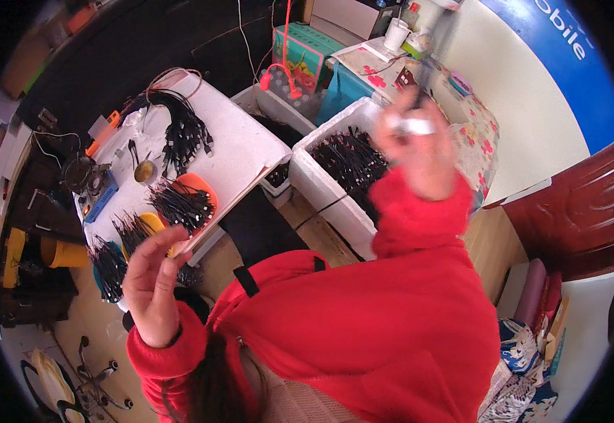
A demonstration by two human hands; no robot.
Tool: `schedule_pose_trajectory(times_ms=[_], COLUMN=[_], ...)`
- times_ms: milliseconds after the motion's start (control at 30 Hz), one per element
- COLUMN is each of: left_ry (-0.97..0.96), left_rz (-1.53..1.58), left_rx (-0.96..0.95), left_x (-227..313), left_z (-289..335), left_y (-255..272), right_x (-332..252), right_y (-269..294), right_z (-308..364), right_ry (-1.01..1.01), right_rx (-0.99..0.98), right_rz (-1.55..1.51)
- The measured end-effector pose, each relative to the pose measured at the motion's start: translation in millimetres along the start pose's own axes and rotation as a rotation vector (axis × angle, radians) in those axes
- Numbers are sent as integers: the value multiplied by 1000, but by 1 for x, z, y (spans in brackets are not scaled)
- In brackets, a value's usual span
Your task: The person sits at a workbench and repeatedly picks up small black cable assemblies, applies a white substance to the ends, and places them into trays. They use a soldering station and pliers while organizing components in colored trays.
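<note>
My right hand [427, 151] is raised over the far edge of a white foam box [305, 166] and smeared by motion. It is closed round a black cable [442, 53], a dark streak rising from the fingers; a bright whitish patch shows at the fingers. Inside the box lie many black cables with small metal ends [349, 162]. My left hand [153, 285] hovers by the near edge of the white table [240, 144], thumb and fingers curved and apart, with nothing visible between them. Beside it are an orange bowl [205, 187] and a yellow bowl [153, 222], both holding black cables.
A bundle of black cables [183, 130] lies on the table near a soldering wire coil [78, 173] and a small round tin [144, 170]. A flowered table [487, 134] with a white cup [396, 34] stands at the far right. A red cord [286, 42] hangs behind.
</note>
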State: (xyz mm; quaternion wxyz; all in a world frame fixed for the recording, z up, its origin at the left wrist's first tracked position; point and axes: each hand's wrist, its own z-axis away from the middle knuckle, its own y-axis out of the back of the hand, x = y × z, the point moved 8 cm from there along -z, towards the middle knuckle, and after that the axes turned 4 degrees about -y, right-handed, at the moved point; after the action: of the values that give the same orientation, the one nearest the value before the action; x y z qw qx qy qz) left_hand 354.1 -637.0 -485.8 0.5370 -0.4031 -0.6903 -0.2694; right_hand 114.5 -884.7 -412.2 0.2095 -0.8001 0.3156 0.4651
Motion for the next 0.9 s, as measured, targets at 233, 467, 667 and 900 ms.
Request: schedule_pose_trajectory(times_ms=[233, 467, 667, 900], left_ry=[370, 520, 591, 649], left_rz=[-114, -75, -24, -66], left_rx=[0, 62, 89, 74], left_x=[-100, -143, -160, -170], left_z=[58, 82, 71, 63], left_y=[55, 68, 55, 50], right_x=[69, 314, 342, 340], right_y=[138, 240, 237, 205], right_z=[21, 56, 53, 50], right_ry=[-316, -771, -503, -553], right_rx=[65, 80, 268, 186], right_rz=[1408, 1464, 1274, 1094])
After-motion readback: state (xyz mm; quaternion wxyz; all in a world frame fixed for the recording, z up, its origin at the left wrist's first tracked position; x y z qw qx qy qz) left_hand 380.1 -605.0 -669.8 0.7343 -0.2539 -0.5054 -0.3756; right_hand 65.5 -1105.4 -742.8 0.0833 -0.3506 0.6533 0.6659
